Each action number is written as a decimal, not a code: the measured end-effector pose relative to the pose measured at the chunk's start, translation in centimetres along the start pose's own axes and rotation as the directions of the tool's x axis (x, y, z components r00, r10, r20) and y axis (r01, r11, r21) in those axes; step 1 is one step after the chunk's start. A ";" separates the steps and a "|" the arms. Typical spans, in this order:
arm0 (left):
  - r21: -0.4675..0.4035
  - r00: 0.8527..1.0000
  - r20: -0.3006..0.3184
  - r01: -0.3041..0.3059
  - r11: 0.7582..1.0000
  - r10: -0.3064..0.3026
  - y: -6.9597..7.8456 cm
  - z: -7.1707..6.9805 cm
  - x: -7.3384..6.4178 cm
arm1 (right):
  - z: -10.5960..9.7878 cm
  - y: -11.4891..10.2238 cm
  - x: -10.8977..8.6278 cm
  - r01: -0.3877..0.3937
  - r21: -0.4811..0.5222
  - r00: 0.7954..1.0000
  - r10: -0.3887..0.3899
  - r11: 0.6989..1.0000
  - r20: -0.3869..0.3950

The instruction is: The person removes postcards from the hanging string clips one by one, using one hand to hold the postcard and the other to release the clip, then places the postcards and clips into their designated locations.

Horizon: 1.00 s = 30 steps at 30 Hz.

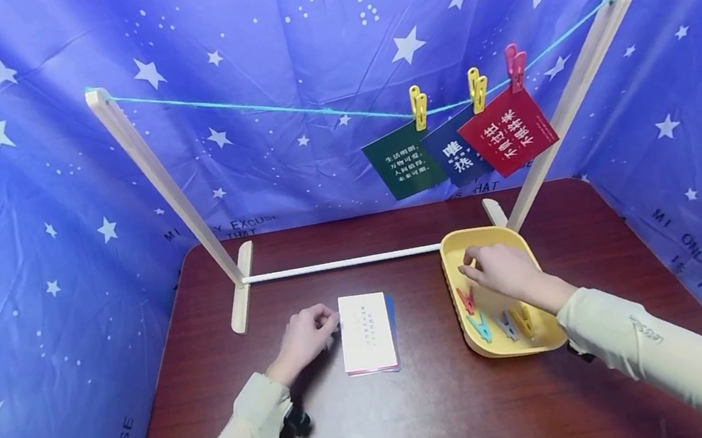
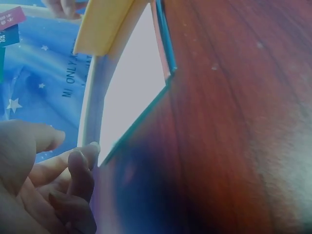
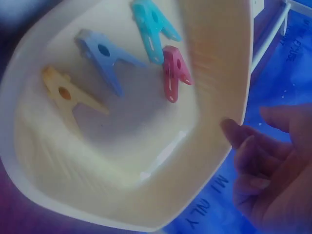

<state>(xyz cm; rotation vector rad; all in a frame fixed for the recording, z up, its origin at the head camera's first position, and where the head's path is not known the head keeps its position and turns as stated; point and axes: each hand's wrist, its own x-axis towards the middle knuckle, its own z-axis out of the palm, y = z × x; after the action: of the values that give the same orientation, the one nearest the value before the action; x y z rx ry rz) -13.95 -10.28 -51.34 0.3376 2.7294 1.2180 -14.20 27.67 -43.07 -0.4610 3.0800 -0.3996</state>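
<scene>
In the head view my left hand (image 1: 306, 339) is beside a stack of cards (image 1: 365, 333), its fingertips right at the stack's left edge. A white printed card tops the stack, with red and blue edges showing underneath. The left wrist view shows those fingers (image 2: 80, 170) loosely bent, nothing held between them. My right hand (image 1: 500, 271) hovers over the far part of a yellow basket (image 1: 546, 341), fingers relaxed and holding nothing. Inside lie a red clothespin (image 3: 174, 73), a teal clothespin (image 3: 151, 29), a blue clothespin (image 3: 107, 56) and a yellow clothespin (image 3: 68, 95).
A wooden stand (image 1: 165, 189) carries a green string (image 1: 241, 105) across the table's back. Clipped toward its right are a green card (image 1: 403, 161), a blue card (image 1: 460, 159) and a red card (image 1: 507, 133). A white crossbar (image 1: 344, 263) runs low between the posts.
</scene>
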 end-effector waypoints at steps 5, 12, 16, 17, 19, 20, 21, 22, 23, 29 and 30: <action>0.032 0.999 -0.028 -0.015 0.999 0.016 0.7 -0.3 0.4 | -0.7 -1.0 0.1 0.086 0.013 0.994 -0.085 0.996 -0.063; -0.068 0.999 -0.020 -0.030 0.997 0.029 1.9 -0.2 1.1 | -2.4 -2.4 0.4 0.268 -0.041 0.959 -0.271 0.963 -0.084; -0.124 0.998 -0.020 -0.056 0.991 0.054 2.8 -0.2 1.7 | -3.5 -2.7 0.7 0.370 -0.084 0.919 -0.378 0.925 -0.110; -0.124 0.998 -0.031 -0.065 0.990 0.062 3.0 -0.2 1.9 | -3.9 -2.8 0.8 0.394 -0.096 0.908 -0.404 0.914 -0.114; -0.126 0.996 -0.051 -0.084 0.988 0.078 3.4 -0.2 2.2 | -4.7 -2.9 1.0 0.433 -0.113 0.889 -0.444 0.894 -0.109; -0.123 0.994 -0.063 -0.095 0.988 0.088 3.7 -0.2 2.4 | -5.2 -3.0 1.1 0.448 -0.122 0.882 -0.461 0.885 -0.103; -0.122 0.992 -0.076 -0.108 0.987 0.100 3.9 -0.2 2.6 | -5.7 -3.1 1.2 0.459 -0.130 0.876 -0.472 0.879 -0.095; -0.122 0.991 -0.085 -0.115 0.986 0.105 4.1 -0.3 2.8 | -6.2 -3.2 1.3 0.468 -0.140 0.872 -0.481 0.873 -0.088; -0.133 0.989 -0.091 -0.125 0.983 0.113 4.3 -0.3 3.0 | -6.8 -3.3 1.4 0.477 -0.149 0.867 -0.492 0.866 -0.079; -0.226 0.983 -0.124 -0.162 0.961 0.137 5.7 -0.9 3.9 | -9.8 -4.0 2.5 0.555 -0.174 0.814 -0.574 0.813 -0.088; -0.229 0.981 -0.136 -0.170 0.958 0.141 5.9 -0.9 4.1 | -10.3 -4.1 2.7 0.572 -0.179 0.800 -0.593 0.801 -0.097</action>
<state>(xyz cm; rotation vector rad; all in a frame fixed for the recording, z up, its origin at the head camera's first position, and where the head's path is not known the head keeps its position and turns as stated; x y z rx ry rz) -17.21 -6.11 -46.46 0.4728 2.6516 1.6408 -16.03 25.64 -31.95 -1.4710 3.0417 -0.2132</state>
